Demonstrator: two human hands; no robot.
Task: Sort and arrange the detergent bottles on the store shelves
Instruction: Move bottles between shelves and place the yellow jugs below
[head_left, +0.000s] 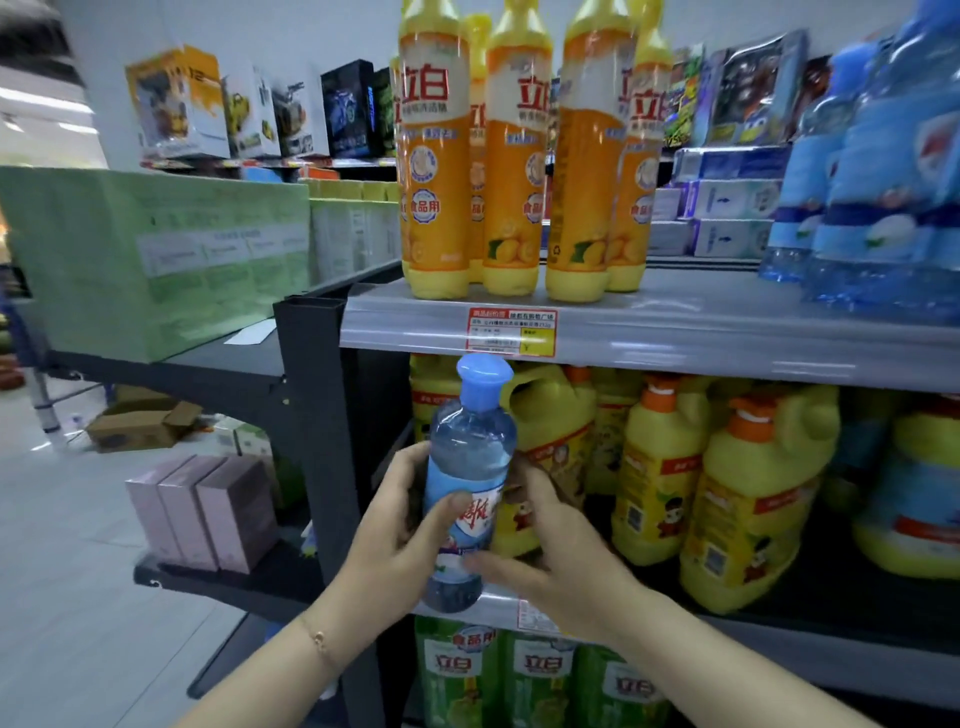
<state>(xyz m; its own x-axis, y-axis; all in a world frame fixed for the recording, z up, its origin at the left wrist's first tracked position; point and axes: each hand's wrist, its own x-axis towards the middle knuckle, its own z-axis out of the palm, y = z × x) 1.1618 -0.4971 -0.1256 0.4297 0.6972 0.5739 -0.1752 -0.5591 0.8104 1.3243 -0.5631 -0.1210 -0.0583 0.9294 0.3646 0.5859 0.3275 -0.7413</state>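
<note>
A clear blue detergent bottle (470, 467) with a blue cap stands upright in front of the middle shelf's left end, held in both hands. My left hand (400, 525) grips its left side with the thumb across the label. My right hand (550, 551) wraps its right side, thumb near the base. Orange-yellow lemon detergent bottles (514, 156) stand on the top shelf (727, 322). More blue bottles (883, 171) stand at the top shelf's right end. Yellow jugs (748, 493) with orange caps fill the middle shelf. Green bottles (540, 680) stand on the shelf below.
A black shelf post (317, 415) rises just left of the hands. To its left, a green carton (156, 260) sits on a dark shelf, pink boxes (208, 509) lie lower down, and a cardboard box (140, 423) lies on the floor. Toy boxes (260, 109) line the back.
</note>
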